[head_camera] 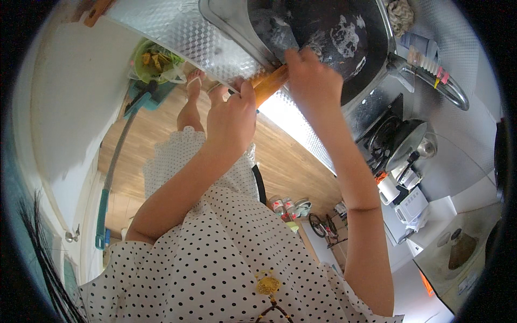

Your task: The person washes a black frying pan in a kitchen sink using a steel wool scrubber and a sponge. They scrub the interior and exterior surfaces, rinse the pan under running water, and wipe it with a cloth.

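Observation:
At the near rim of the sink point(226, 24), my left hand point(234, 115) is closed on the near end of an orange-brown wooden piece point(270, 85), which looks like a handle or board edge. My right hand point(315, 80) has its fingers bent down at the far end of that piece, over the sink's edge; its fingertips are hidden, so I cannot tell what they grip. Inside the sink lies a large dark pan or wok point(307, 24) with white suds on its surface. A greyish flat area beside my right fingers is too unclear to name.
A metal faucet point(440, 80) arches at the sink's right. Farther right stand a gas stove point(381, 137) and a pan with a glass lid point(408, 145). On the floor at left are a green waste bin point(151, 60) and a long-handled broom point(121, 149). Bottles point(282, 206) stand below right.

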The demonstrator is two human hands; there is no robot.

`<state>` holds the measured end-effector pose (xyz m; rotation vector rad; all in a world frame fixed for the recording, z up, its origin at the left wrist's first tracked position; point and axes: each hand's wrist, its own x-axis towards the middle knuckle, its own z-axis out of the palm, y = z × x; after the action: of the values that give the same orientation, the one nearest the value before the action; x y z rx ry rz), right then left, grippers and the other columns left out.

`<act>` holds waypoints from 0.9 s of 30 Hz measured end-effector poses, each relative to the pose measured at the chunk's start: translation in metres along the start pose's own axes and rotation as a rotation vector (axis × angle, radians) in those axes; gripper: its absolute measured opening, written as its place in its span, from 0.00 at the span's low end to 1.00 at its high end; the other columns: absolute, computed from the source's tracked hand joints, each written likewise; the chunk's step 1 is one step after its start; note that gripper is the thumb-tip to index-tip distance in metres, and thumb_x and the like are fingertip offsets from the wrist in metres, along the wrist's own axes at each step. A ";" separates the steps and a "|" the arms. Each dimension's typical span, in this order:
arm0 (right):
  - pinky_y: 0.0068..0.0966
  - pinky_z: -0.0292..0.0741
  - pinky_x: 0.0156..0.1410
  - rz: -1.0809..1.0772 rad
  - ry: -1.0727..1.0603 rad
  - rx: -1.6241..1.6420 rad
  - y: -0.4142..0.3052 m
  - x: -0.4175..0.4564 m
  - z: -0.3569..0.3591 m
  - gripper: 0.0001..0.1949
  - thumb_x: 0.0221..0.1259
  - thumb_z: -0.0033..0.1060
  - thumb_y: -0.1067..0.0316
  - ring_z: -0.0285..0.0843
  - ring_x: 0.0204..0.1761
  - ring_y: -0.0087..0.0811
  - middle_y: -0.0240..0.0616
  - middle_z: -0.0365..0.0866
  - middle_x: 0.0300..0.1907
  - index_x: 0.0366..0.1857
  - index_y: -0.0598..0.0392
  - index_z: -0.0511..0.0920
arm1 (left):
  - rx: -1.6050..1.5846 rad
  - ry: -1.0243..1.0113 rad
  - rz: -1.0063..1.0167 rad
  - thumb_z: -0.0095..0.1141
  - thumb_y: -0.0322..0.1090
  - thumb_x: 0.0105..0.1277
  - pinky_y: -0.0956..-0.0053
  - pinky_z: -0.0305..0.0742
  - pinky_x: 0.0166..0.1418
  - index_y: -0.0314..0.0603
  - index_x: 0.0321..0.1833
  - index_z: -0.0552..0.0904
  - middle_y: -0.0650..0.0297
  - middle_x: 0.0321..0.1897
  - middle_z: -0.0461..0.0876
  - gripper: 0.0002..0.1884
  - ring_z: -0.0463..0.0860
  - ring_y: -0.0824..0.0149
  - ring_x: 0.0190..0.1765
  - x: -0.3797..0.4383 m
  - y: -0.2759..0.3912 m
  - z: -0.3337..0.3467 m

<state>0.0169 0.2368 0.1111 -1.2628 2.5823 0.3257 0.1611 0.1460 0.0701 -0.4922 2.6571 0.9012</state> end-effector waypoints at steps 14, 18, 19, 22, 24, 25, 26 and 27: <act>0.36 0.76 0.28 0.270 0.394 0.396 -0.007 -0.019 0.039 0.01 0.62 0.58 0.70 0.81 0.28 0.46 0.42 0.77 0.34 0.35 0.51 0.78 | -0.330 -0.031 -0.066 0.64 0.30 0.56 0.56 0.78 0.48 0.34 0.44 0.71 0.46 0.23 0.81 0.18 0.84 0.44 0.37 -0.002 -0.001 0.006; 0.42 0.78 0.32 0.331 0.485 0.526 -0.018 -0.018 0.046 0.02 0.64 0.57 0.69 0.81 0.30 0.51 0.44 0.78 0.36 0.34 0.52 0.76 | -0.462 -0.140 -0.156 0.61 0.29 0.57 0.53 0.77 0.49 0.32 0.44 0.71 0.41 0.27 0.80 0.15 0.81 0.41 0.40 0.005 0.002 0.001; 0.42 0.78 0.33 0.297 0.496 0.585 -0.024 -0.025 0.047 0.02 0.64 0.57 0.69 0.81 0.31 0.51 0.44 0.78 0.36 0.34 0.53 0.76 | -0.515 -0.192 -0.197 0.60 0.29 0.57 0.53 0.77 0.49 0.32 0.44 0.71 0.39 0.28 0.80 0.15 0.81 0.40 0.41 0.005 0.001 0.000; 0.41 0.80 0.34 0.339 0.440 0.520 -0.010 -0.019 0.044 0.03 0.63 0.58 0.70 0.83 0.34 0.50 0.44 0.80 0.39 0.37 0.53 0.78 | -0.385 -0.085 -0.094 0.61 0.32 0.58 0.51 0.76 0.51 0.32 0.52 0.71 0.41 0.35 0.83 0.21 0.83 0.40 0.43 0.001 0.000 0.011; 0.41 0.80 0.35 0.372 0.469 0.491 -0.002 -0.004 0.041 0.04 0.63 0.58 0.70 0.83 0.34 0.51 0.45 0.81 0.40 0.39 0.54 0.78 | -0.454 -0.157 -0.171 0.61 0.32 0.57 0.51 0.76 0.50 0.32 0.51 0.72 0.41 0.35 0.82 0.20 0.83 0.41 0.43 0.004 0.003 0.003; 0.42 0.80 0.35 0.368 0.502 0.522 -0.004 -0.005 0.045 0.04 0.63 0.58 0.70 0.83 0.34 0.51 0.45 0.81 0.40 0.39 0.54 0.78 | -0.488 -0.190 -0.209 0.61 0.33 0.57 0.51 0.75 0.50 0.32 0.50 0.72 0.40 0.36 0.82 0.20 0.83 0.41 0.44 0.007 0.005 -0.001; 0.42 0.79 0.35 0.363 0.534 0.553 -0.007 -0.010 0.052 0.04 0.63 0.58 0.70 0.83 0.34 0.52 0.45 0.81 0.40 0.39 0.55 0.78 | -0.481 -0.174 -0.199 0.61 0.32 0.57 0.51 0.75 0.50 0.32 0.49 0.73 0.40 0.36 0.82 0.19 0.82 0.41 0.44 0.007 0.005 -0.001; 0.43 0.79 0.35 0.357 0.565 0.588 -0.011 -0.014 0.056 0.04 0.63 0.58 0.70 0.82 0.33 0.52 0.45 0.82 0.39 0.38 0.55 0.78 | -0.472 -0.157 -0.192 0.60 0.32 0.57 0.51 0.75 0.50 0.32 0.49 0.73 0.40 0.36 0.81 0.19 0.82 0.41 0.44 0.005 0.004 0.001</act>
<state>0.0409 0.2572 0.0614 -0.7451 3.0034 -0.7925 0.1549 0.1485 0.0700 -0.7328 2.2047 1.4422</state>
